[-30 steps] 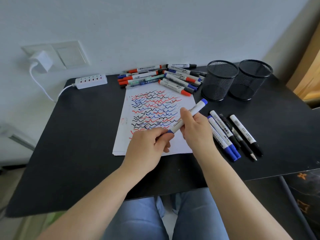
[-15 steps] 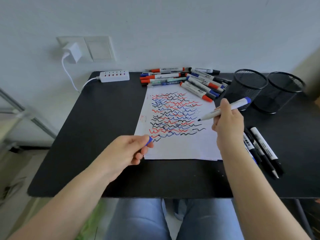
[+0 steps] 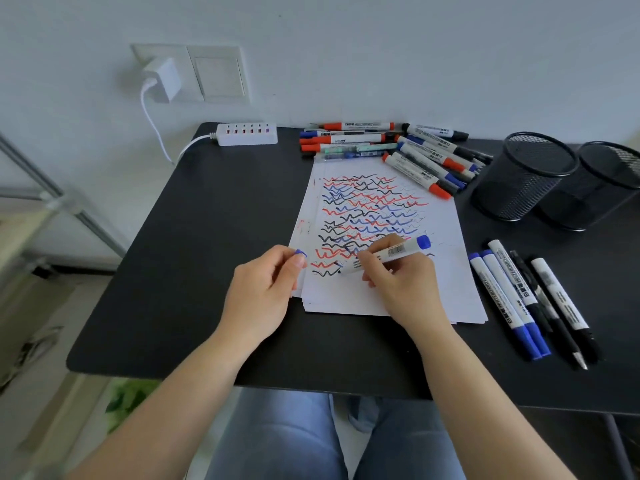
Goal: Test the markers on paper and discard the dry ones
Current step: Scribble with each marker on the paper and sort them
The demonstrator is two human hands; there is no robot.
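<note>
Down onto the paper (image 3: 377,271) the right hand (image 3: 398,275) is now bringing its gripped blue marker (image 3: 388,255), tip touching near the lowest squiggles; the left hand (image 3: 266,289) is pinching the cap (image 3: 300,252). Mesh cups (image 3: 519,174) are standing right, spare markers (image 3: 512,296) lying beside the sheet.

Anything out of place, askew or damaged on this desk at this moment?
Nothing stands out. The right hand holds the uncapped blue marker tip-down on the scribbled paper; the left hand pinches its blue cap. The two mesh cups stand upright.
</note>
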